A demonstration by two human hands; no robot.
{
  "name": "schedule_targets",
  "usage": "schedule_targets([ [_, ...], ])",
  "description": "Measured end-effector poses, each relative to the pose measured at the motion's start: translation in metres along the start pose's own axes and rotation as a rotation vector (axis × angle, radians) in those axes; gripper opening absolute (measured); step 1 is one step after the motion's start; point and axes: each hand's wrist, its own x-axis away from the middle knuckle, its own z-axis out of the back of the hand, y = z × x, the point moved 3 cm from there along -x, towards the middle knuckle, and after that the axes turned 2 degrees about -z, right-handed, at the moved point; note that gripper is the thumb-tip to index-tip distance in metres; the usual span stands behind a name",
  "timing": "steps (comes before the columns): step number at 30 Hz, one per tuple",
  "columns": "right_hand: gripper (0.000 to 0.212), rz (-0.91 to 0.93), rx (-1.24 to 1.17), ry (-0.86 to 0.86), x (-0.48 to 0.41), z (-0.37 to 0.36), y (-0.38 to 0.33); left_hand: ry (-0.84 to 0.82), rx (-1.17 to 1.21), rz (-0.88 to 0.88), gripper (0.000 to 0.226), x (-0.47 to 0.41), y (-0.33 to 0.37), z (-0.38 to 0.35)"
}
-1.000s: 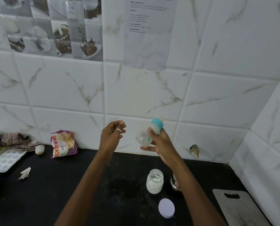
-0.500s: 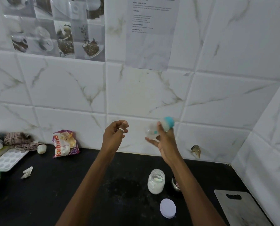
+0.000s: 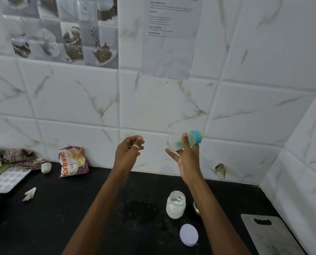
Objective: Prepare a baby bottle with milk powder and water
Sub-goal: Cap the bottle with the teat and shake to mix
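Marble-tiled wall (image 3: 80, 98) rises behind the black desk (image 3: 61, 218), where the right hand (image 3: 188, 159) grips the capped baby bottle (image 3: 175, 144) tipped sideways beside the curled, seemingly empty left hand (image 3: 127, 151), so filling looks done and mixing likely underway, with the powder jar (image 3: 175, 205) open below the right wrist.

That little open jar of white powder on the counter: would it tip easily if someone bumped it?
Probably not: the jar looks squat and partly full, so its weight sits low. It looks like glass, so it is likely breakable and fairly heavy for its size. Its lid lies apart, so any tip would spill powder.
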Motion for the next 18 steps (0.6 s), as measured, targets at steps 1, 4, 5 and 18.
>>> schedule_targets([
  [1, 0.062, -0.002, 0.047, -0.02, 0.0, -0.001, 0.0, 0.006, 0.0, 0.001, 0.008, 0.0, 0.0, 0.001],
  [4, 0.067, -0.074, 0.347, -0.204, 0.006, -0.005, 0.003, 0.022, 0.001, 0.005, 0.009, -0.002, 0.001, 0.004],
  [5, 0.067, -0.073, 0.313, -0.198, 0.005, -0.004, 0.0, 0.019, 0.0, 0.005, 0.009, -0.002, 0.001, 0.004],
  [18, 0.063, 0.031, 0.002, 0.023, -0.002, 0.0, -0.006, 0.0, 0.002, 0.005, 0.008, 0.0, 0.0, 0.002],
])
